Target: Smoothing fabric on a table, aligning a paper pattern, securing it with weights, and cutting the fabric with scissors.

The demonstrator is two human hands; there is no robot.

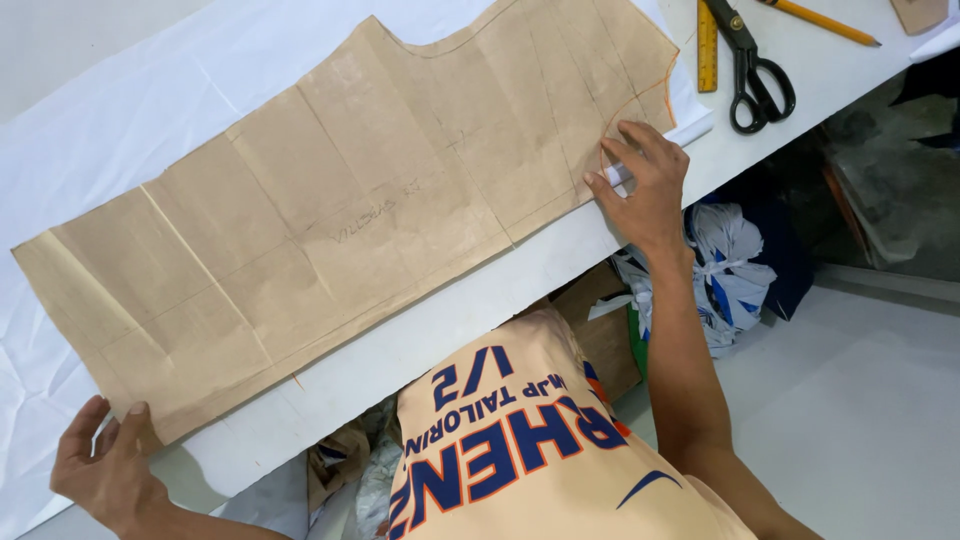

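The left hand (105,470) is placed at the lower left corner of the brown paper pattern piece (340,215), with the fingers spread open and the thumb resting on the paper edge; nothing is gripped. The pattern piece lies flat across the white fabric (90,120), which covers the white table (450,320), and it runs from the lower left to the upper right of the view, close to the near table edge. Old fold creases and pencilled lines are seen across the paper. For the step to be done well, the left corner is best pressed flat so that the paper cannot pivot, and the creases are smoothed toward the ends before anything is marked. The right hand (645,185) is set on the right end of the pattern piece, beside the curved orange line near its edge; its fingers are extended and bear down on the paper, and a small white object, probably chalk, appears to be pinched at the fingertips, though this cannot be told for certain. Even pressure from both hands is judged necessary, since the fabric beneath may wrinkle or slide. Beyond the right hand, a yellow ruler (707,45), black scissors (752,70) and a yellow pencil (820,22) lie on the table, well apart from the pattern piece.
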